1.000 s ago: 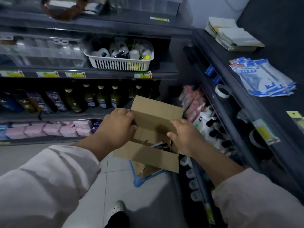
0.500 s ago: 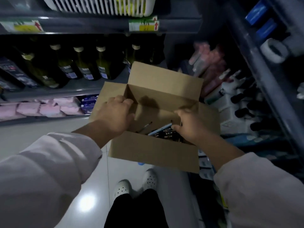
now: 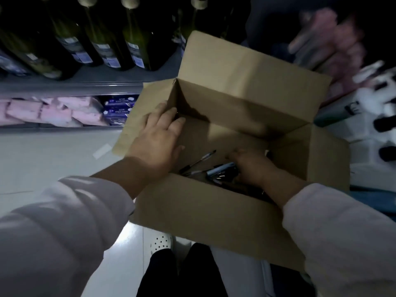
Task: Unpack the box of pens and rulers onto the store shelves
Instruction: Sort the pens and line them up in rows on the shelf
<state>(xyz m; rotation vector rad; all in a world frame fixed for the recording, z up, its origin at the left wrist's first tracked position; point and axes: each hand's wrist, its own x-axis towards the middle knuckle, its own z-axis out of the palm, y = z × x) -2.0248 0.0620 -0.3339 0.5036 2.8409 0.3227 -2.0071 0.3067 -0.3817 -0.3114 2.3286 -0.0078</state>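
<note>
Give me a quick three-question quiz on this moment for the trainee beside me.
1. Short answer: which hand is down inside the cardboard box on the pens?
2. True or false: the left hand rests on the box's left side and holds no pen.
3. What stands on the shelf above the pink packs? A) bottles B) baskets C) books
Key: 1 right hand; 2 true; 3 A.
</note>
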